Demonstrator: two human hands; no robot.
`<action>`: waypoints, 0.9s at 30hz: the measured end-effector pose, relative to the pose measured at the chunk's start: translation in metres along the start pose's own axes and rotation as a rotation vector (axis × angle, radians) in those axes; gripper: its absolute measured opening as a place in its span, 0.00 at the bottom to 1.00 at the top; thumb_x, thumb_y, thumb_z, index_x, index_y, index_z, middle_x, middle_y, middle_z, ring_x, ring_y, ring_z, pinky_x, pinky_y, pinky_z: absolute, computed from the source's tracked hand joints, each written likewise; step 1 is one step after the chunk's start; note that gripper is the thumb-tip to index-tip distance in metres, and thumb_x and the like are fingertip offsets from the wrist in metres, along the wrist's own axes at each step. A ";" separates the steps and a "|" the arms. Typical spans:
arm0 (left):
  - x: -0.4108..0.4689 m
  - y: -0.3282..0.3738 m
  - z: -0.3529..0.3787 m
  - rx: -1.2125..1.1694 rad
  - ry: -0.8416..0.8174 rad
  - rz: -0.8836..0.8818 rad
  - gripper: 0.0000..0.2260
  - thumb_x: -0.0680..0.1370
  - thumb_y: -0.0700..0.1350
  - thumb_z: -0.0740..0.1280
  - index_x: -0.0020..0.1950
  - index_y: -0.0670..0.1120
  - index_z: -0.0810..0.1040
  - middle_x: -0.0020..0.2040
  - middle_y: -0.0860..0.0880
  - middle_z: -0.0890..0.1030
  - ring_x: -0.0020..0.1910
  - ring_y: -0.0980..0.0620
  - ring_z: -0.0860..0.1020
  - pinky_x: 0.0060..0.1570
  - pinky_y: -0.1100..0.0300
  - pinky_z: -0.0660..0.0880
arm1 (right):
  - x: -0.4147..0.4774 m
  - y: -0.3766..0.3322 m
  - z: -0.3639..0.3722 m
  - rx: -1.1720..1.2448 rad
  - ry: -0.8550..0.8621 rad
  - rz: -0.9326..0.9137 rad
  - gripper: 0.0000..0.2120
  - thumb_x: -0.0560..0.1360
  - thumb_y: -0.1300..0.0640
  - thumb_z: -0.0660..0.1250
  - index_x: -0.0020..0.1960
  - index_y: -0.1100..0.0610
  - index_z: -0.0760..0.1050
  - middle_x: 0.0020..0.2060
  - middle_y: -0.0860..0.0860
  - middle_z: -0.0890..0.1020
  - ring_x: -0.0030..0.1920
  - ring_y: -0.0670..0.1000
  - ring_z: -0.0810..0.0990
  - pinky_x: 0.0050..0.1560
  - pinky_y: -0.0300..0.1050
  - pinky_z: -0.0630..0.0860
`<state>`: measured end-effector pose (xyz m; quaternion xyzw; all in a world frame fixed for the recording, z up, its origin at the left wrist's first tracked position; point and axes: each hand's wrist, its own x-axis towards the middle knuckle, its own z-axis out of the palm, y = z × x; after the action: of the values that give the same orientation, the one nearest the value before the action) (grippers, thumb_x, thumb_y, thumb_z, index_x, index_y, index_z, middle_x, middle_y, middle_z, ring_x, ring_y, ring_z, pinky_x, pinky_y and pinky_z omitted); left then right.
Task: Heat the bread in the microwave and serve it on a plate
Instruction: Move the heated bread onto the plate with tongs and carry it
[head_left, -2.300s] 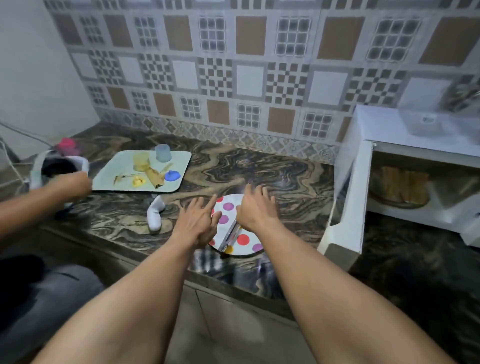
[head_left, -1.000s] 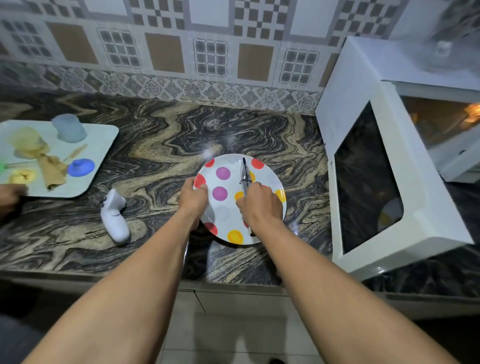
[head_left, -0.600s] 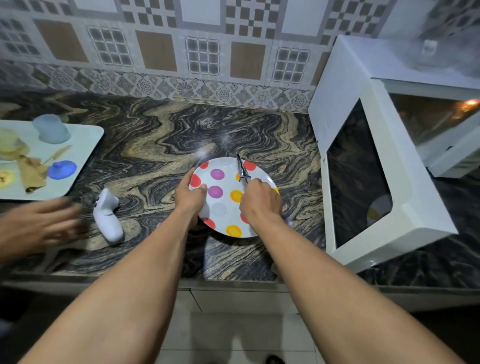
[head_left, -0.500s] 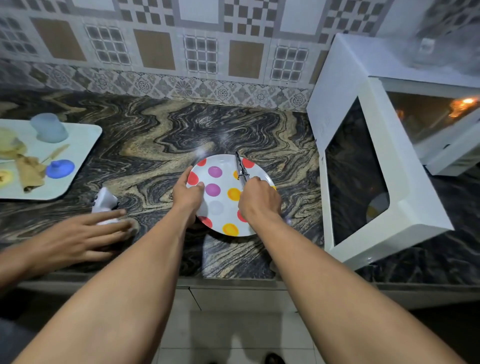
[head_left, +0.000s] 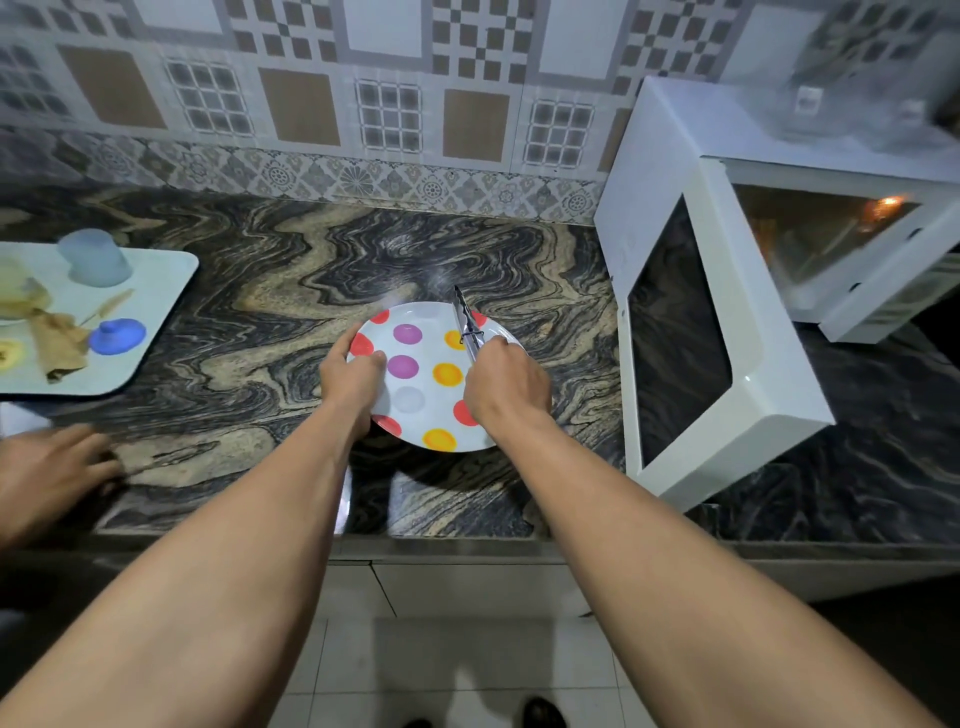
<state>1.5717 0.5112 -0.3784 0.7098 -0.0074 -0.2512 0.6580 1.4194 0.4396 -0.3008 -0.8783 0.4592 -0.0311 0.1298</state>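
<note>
Pale tray (head_left: 156, 291) with cup (head_left: 93, 258), blue lid (head_left: 117, 336)

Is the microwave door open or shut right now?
Open: the microwave door hangs wide, and the lit cavity behind it is exposed.

Open tabletop (head_left: 291, 280) runs clear between the tray (head_left: 161, 306) on the left and the plate (head_left: 415, 400), and on behind the plate up to the tiled wall (head_left: 389, 104). On the right the microwave door (head_left: 769, 374) stands wide open, just beside the plate, walling off that side. Past the door, the cavity (head_left: 810, 234) gapes open. Another person's hand (head_left: 47, 473) lies on the near-left edge.
</note>
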 end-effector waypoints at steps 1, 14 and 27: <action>-0.004 0.003 -0.001 -0.012 0.001 0.007 0.24 0.76 0.36 0.68 0.68 0.56 0.77 0.52 0.51 0.82 0.47 0.51 0.80 0.46 0.60 0.77 | -0.002 0.000 -0.002 -0.002 0.002 -0.007 0.15 0.77 0.62 0.63 0.63 0.63 0.71 0.60 0.59 0.78 0.59 0.60 0.78 0.46 0.48 0.69; -0.067 0.035 -0.027 -0.062 0.099 -0.017 0.23 0.73 0.38 0.73 0.66 0.54 0.79 0.56 0.47 0.83 0.53 0.44 0.83 0.55 0.46 0.81 | -0.036 0.004 -0.053 0.017 0.027 -0.126 0.11 0.78 0.63 0.61 0.59 0.60 0.76 0.56 0.57 0.81 0.55 0.60 0.80 0.48 0.50 0.74; -0.231 0.026 -0.047 -0.293 0.276 0.032 0.26 0.74 0.31 0.72 0.69 0.51 0.77 0.56 0.42 0.83 0.51 0.43 0.83 0.53 0.45 0.81 | -0.129 0.051 -0.106 -0.016 0.014 -0.409 0.13 0.77 0.64 0.63 0.60 0.59 0.77 0.58 0.57 0.81 0.59 0.60 0.80 0.47 0.49 0.73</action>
<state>1.3954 0.6304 -0.2736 0.6339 0.1084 -0.1393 0.7530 1.2856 0.4956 -0.2030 -0.9540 0.2725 -0.0593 0.1103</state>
